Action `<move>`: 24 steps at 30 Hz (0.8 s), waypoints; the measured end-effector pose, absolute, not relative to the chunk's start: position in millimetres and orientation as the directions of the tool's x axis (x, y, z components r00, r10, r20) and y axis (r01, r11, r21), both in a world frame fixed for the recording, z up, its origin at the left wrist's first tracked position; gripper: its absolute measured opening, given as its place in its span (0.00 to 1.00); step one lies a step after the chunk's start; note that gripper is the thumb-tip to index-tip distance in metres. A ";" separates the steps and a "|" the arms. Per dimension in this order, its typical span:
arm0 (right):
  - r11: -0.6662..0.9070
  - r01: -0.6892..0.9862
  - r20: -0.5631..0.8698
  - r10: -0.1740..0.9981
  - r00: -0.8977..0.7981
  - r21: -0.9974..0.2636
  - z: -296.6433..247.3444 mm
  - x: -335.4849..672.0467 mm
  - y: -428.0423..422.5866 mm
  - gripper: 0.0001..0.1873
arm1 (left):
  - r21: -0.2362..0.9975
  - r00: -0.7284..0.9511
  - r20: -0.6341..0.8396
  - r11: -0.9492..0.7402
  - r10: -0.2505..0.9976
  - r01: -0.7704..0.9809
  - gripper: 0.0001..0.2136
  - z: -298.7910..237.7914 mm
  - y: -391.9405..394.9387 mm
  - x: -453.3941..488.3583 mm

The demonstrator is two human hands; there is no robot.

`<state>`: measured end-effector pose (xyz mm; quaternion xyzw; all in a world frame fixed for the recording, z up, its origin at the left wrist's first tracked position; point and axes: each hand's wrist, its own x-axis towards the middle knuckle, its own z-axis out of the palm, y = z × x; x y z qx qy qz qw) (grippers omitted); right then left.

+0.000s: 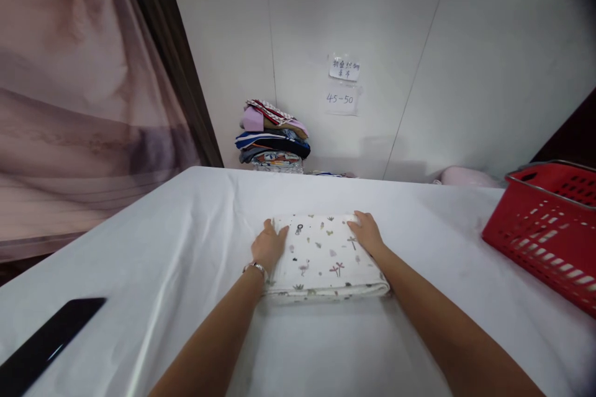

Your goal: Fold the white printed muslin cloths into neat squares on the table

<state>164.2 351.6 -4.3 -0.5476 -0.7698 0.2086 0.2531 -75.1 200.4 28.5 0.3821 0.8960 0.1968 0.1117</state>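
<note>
A folded white cloth [323,254] with small printed figures lies flat in the middle of the white-covered table [139,248]. My left hand [269,244] rests on the cloth's left edge, fingers together and lying flat; a bracelet circles that wrist. My right hand [367,231] lies on the cloth's far right corner, fingers stretched and curled a little over the edge. Neither hand lifts the cloth.
A red plastic basket [544,229] stands at the table's right edge. A stack of folded coloured cloths [272,136] sits against the wall behind the table, under two paper notes [343,84]. A black flat object [46,341] lies at the near left. A pink curtain hangs left.
</note>
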 end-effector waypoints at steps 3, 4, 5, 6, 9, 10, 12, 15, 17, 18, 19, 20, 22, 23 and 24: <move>0.331 0.778 0.118 0.940 -0.319 -0.535 -0.5 166.5 348.8 0.26 | 0.440 -0.677 -0.035 0.619 0.736 0.650 0.29 28.1 199.6 -75.3; 0.344 0.788 0.109 0.935 -0.337 -0.511 3.0 169.0 344.3 0.27 | 0.441 -0.672 -0.015 0.608 0.740 0.660 0.29 29.6 197.1 -74.8; 0.366 0.791 0.112 0.926 -0.360 -0.490 7.0 172.1 337.7 0.27 | 0.436 -0.661 0.021 0.588 0.750 0.681 0.30 31.0 193.2 -73.9; 0.404 0.785 0.126 0.910 -0.394 -0.470 10.9 175.9 329.0 0.28 | 0.422 -0.638 0.074 0.556 0.766 0.716 0.31 31.5 187.9 -72.5; 0.579 0.702 0.158 0.806 -0.571 -0.415 17.4 189.5 294.4 0.29 | 0.320 -0.455 0.270 0.367 0.848 0.874 0.30 23.2 164.5 -65.3; 0.637 0.656 0.140 0.753 -0.643 -0.405 17.2 194.1 282.5 0.29 | 0.277 -0.361 0.315 0.279 0.878 0.920 0.29 16.9 155.7 -62.3; 0.729 0.571 0.088 0.642 -0.762 -0.378 14.4 201.4 262.3 0.28 | 0.200 -0.184 0.345 0.119 0.920 0.972 0.28 2.7 140.2 -56.6; 0.779 0.540 0.057 0.585 -0.809 -0.318 10.8 205.5 245.8 0.26 | 0.149 -0.125 0.334 0.079 0.934 0.986 0.26 -10.5 127.7 -50.5; 0.779 0.558 0.067 0.597 -0.799 -0.284 12.1 205.5 241.3 0.25 | 0.135 -0.139 0.320 0.100 0.937 0.986 0.26 -9.7 125.7 -48.3; 0.781 0.563 0.076 0.600 -0.796 -0.272 13.6 205.7 239.3 0.25 | 0.130 -0.142 0.313 0.106 0.939 0.986 0.26 -7.2 125.1 -47.5; 0.783 0.565 0.089 0.603 -0.793 -0.261 15.0 206.5 236.9 0.24 | 0.123 -0.142 0.310 0.108 0.940 0.986 0.25 -4.3 124.2 -46.7; 0.786 0.565 0.106 0.602 -0.791 -0.249 16.0 208.1 233.7 0.24 | 0.113 -0.137 0.315 0.106 0.939 0.988 0.25 -1.6 122.7 -46.1; 0.801 0.556 0.141 0.590 -0.795 -0.223 15.0 213.6 225.5 0.23 | 0.082 -0.101 0.347 0.077 0.933 0.994 0.25 1.3 117.7 -45.0; 0.813 0.543 0.158 0.576 -0.802 -0.208 13.1 217.0 221.0 0.24 | 0.067 -0.076 0.364 0.055 0.928 0.996 0.24 1.1 114.6 -44.7; 0.827 0.529 0.172 0.559 -0.811 -0.192 10.5 220.4 216.8 0.24 | 0.057 -0.053 0.377 0.033 0.925 0.998 0.23 0.2 111.7 -44.5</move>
